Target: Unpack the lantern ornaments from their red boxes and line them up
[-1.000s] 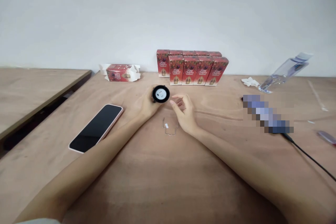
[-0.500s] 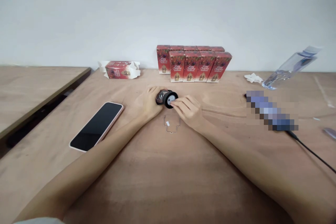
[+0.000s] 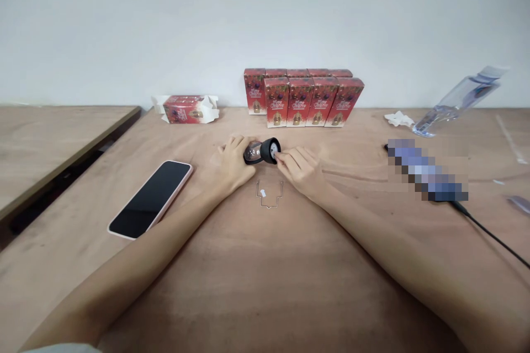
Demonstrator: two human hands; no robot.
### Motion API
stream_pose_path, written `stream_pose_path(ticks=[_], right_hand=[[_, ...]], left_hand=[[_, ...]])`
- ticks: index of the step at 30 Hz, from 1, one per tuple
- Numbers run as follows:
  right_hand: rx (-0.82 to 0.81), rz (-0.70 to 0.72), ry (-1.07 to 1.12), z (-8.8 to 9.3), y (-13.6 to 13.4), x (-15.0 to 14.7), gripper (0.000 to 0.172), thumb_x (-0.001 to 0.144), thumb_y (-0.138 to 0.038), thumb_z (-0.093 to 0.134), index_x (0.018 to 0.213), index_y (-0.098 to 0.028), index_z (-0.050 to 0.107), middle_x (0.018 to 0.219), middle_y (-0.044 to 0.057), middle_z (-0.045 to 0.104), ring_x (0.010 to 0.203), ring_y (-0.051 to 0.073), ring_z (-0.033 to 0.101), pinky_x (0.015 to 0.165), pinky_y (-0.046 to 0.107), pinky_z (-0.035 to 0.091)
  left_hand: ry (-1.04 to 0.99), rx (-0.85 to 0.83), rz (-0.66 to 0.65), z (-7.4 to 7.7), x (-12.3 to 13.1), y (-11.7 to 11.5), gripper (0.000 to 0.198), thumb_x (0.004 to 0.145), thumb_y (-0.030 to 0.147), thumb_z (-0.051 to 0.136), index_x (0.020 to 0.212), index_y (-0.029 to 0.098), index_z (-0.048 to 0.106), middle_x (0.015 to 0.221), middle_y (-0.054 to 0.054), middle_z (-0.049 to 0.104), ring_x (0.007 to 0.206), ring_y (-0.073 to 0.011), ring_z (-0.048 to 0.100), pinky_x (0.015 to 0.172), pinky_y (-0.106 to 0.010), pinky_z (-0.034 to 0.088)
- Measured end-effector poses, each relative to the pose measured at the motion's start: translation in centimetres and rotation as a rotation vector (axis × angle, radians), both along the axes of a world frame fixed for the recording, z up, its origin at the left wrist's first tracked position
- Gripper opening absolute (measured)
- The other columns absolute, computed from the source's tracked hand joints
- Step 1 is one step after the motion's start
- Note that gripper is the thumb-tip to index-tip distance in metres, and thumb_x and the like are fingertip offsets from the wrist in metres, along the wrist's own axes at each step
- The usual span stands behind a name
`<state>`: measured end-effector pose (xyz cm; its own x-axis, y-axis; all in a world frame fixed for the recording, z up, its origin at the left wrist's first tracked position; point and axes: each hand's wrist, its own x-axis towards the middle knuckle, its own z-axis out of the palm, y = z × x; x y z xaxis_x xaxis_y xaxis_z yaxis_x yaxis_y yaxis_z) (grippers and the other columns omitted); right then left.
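Observation:
My left hand (image 3: 236, 164) is closed around a small black lantern (image 3: 252, 151) with a clear body, lying on its side. The lantern's round black base (image 3: 268, 151) faces right and shows a whitish disc inside. At that disc, the pinched fingers of my right hand (image 3: 301, 170) touch the base's edge; anything between the fingertips is too small to make out. On the table just in front lie a thin bent wire handle (image 3: 269, 207) and a tiny white scrap (image 3: 263, 193).
Red Christmas boxes (image 3: 312, 102) stand in rows by the wall; an opened one (image 3: 188, 109) lies left of them. A phone (image 3: 151, 198) lies at left. At right are a crumpled tissue (image 3: 398, 119), a clear bottle (image 3: 459, 100) and a blurred-out device (image 3: 426, 171) with a black cable (image 3: 492, 234).
The lantern's base has turned further to the right, so its disc shows more edge-on. My right hand has shifted slightly right with it, and my left hand slightly left.

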<state>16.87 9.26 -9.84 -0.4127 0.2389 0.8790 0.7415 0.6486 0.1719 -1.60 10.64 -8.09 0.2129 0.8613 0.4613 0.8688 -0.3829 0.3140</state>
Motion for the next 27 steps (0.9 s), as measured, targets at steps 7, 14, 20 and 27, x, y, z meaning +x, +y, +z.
stream_pose_path(ticks=[7, 14, 20, 27], right_hand=[[-0.072, -0.016, -0.059, -0.4, 0.2, 0.3, 0.022, 0.092, -0.016, 0.042, 0.078, -0.019, 0.060, 0.071, 0.005, 0.065, 0.065, 0.015, 0.058, 0.060, 0.032, 0.040], [-0.010, -0.015, -0.079, -0.2, 0.1, 0.2, 0.018, 0.091, -0.013, 0.043, 0.081, -0.018, 0.058, 0.073, 0.005, 0.065, 0.065, 0.015, 0.057, 0.061, 0.032, 0.038], [0.045, -0.021, -0.064, -0.3, 0.3, 0.0, 0.016, 0.089, -0.012, 0.045, 0.078, -0.018, 0.056, 0.068, 0.004, 0.062, 0.063, 0.015, 0.056, 0.060, 0.032, 0.038], [-0.057, -0.040, 0.094, -0.6, 0.9, 0.8, 0.017, 0.090, -0.015, 0.044, 0.077, -0.018, 0.056, 0.069, 0.005, 0.063, 0.064, 0.016, 0.056, 0.060, 0.031, 0.041]], left_hand=[[0.033, 0.049, -0.115, -0.4, -0.8, 0.5, 0.049, 0.056, 0.006, 0.051, 0.102, 0.022, 0.058, 0.099, -0.005, 0.062, 0.099, -0.0290, 0.053, 0.081, -0.042, 0.042], [0.001, -0.033, -0.150, 0.8, -0.7, -0.2, 0.048, 0.060, 0.001, 0.047, 0.104, 0.020, 0.058, 0.102, -0.005, 0.061, 0.094, -0.0248, 0.056, 0.082, -0.038, 0.046], [-0.087, -0.048, -0.147, 0.6, -0.4, 0.2, 0.045, 0.061, 0.000, 0.047, 0.099, 0.019, 0.060, 0.099, -0.004, 0.062, 0.090, -0.0212, 0.057, 0.081, -0.034, 0.048], [-0.151, -0.051, -0.109, 0.0, -0.6, 0.5, 0.043, 0.062, 0.002, 0.047, 0.098, 0.021, 0.061, 0.095, -0.004, 0.061, 0.087, -0.0204, 0.059, 0.079, -0.034, 0.049]])
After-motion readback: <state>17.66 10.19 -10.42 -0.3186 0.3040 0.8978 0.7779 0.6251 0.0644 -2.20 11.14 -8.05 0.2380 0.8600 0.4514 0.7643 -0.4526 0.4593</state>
